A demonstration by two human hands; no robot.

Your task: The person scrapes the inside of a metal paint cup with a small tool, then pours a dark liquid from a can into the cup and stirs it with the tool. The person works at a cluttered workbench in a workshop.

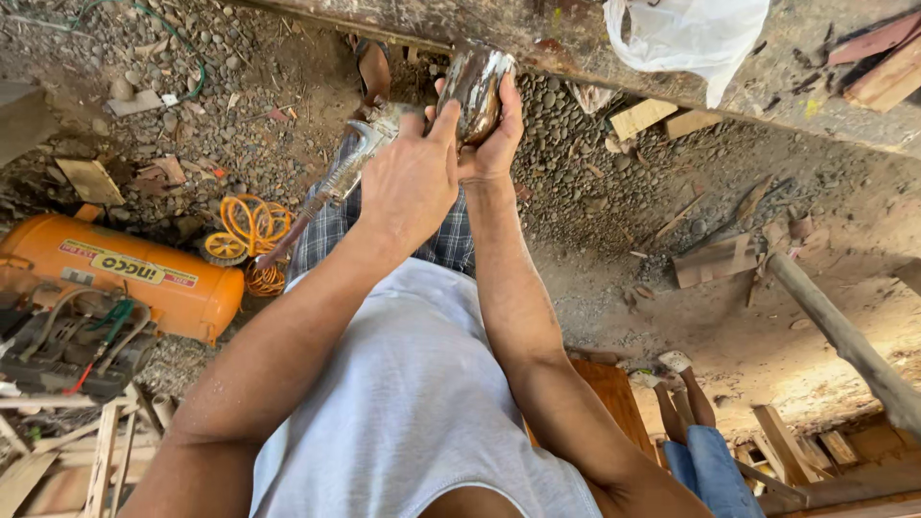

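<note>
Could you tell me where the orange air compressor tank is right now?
In the head view, the orange compressor tank lies on the gravel at the left, beside the coiled orange hose and left of the person's left forearm.

Both bare forearms reach away from the body and converge far ahead of the chest. The left hand (411, 182) shows its back to the camera, fingers curled closed around something, thumb raised. The right hand (494, 134), touching it on the right, cups upward with fingers wrapped closed.

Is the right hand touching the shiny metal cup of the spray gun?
Touching. The head view shows the right hand wrapped around the shiny metal cup, fingers and palm pressed against its side.
</note>
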